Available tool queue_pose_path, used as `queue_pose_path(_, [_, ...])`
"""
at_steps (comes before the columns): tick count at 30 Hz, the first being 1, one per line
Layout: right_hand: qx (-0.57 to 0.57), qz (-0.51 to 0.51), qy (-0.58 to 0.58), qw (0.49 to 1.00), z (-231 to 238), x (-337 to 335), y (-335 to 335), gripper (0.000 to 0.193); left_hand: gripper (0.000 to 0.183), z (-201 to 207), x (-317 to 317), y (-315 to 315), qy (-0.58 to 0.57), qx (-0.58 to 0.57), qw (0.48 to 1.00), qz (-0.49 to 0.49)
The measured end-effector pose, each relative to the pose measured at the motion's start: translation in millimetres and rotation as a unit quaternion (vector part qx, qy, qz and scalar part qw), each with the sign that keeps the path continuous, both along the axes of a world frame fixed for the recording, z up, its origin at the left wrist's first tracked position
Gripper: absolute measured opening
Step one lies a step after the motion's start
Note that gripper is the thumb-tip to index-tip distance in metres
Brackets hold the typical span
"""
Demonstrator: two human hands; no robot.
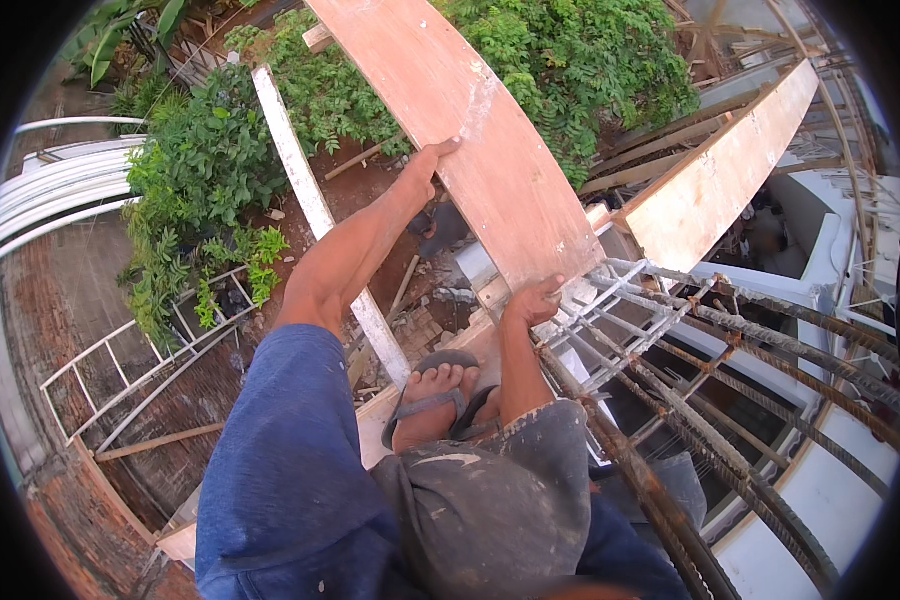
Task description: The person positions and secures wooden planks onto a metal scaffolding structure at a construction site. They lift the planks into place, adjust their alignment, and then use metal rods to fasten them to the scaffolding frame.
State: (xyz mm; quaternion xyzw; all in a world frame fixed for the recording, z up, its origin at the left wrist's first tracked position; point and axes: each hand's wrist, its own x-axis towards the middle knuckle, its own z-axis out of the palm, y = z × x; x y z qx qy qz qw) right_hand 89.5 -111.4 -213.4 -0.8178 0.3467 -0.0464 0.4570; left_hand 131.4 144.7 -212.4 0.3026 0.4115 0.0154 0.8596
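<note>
A long reddish plywood board (515,165) slants from the top of the view down to the middle, just ahead of my feet. My left hand (433,163) grips its left edge, thumb on the upper face and the other fingers mostly hidden. At the near end, my right hand (536,301) is closed on the board's bottom edge, close beside the rebar cage (650,320). Pale dust or dried cement marks the board's face. My sandalled foot (428,405) stands on a narrow wooden ledge below it.
Rusty rebar (760,460) runs along my right side. Beyond it leans another plywood panel (725,170). A narrow white-stained timber (320,210) slants at left. Far below lie leafy bushes (210,150), rubble, a white metal frame (120,370) and white pipes (65,185).
</note>
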Motion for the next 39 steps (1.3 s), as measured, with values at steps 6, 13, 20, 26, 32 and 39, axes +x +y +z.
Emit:
queue_pose_path(6, [0.017,0.017,-0.003,1.0,7.3,-1.9,1.1,0.078,0.055,1.6,-1.1,-0.3,-0.016,0.036,0.999,0.009])
queue_pose_path(13, [-0.004,0.008,0.0,1.0,-14.6,-0.7,-5.6,0.075,0.054,4.5,-3.9,-2.6,-0.008,0.028,1.0,0.001])
queue_pose_path(20, [-0.017,0.022,0.018,0.999,-10.8,-0.2,-5.1,0.081,0.056,-3.2,-2.2,-1.5,0.003,0.053,0.999,0.012])
queue_pose_path(26, [-0.014,0.008,0.031,0.999,-6.9,-1.3,-4.3,0.088,0.06,2.9,-4.2,-1.5,0.001,0.065,0.998,-0.011])
queue_pose_path(32, [-0.029,0.019,0.044,0.998,-14.4,-0.6,-6.7,0.086,0.06,9.3,-5.6,-5.9,0.016,0.075,0.997,0.007])
queue_pose_path(39, [-0.014,0.008,-0.027,1.0,-10.3,-5.6,0.8,0.077,0.056,-7.2,-4.2,-3.1,-0.062,0.027,0.997,0.026])
